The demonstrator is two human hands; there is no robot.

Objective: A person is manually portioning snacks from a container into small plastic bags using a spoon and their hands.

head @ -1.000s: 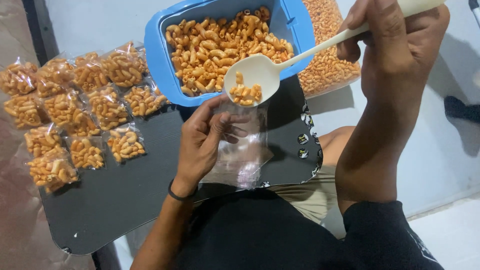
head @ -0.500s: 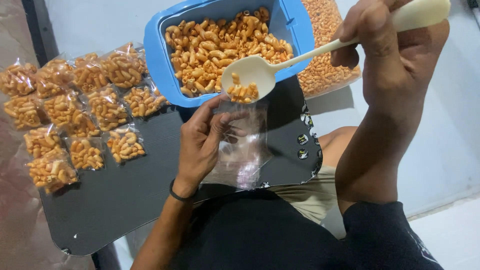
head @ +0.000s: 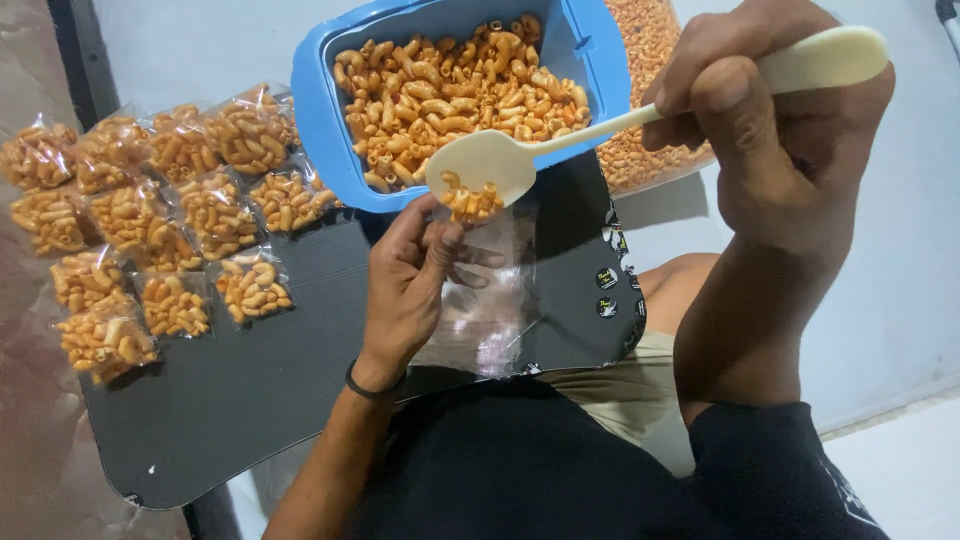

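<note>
My left hand point(head: 410, 285) pinches open the mouth of a small clear plastic bag point(head: 490, 300) over a black board point(head: 300, 380) on my lap. My right hand point(head: 775, 130) grips the handle of a cream plastic spoon point(head: 490, 165). The spoon's bowl is tipped at the bag's mouth and orange macaroni snacks point(head: 470, 200) slide off it into the bag. Just behind the spoon stands a blue tub point(head: 320, 110) full of the same macaroni snacks.
Several filled, sealed small bags of macaroni point(head: 160, 220) lie in rows on the board's left part. A larger clear bag of macaroni point(head: 650, 90) sits behind the tub on the right. Small round black stickers point(head: 607, 290) lie near the board's right edge.
The spoon has tipped down towards the bag's mouth and the macaroni on it now spills off its edge. My left hand keeps the bag open in the same place.
</note>
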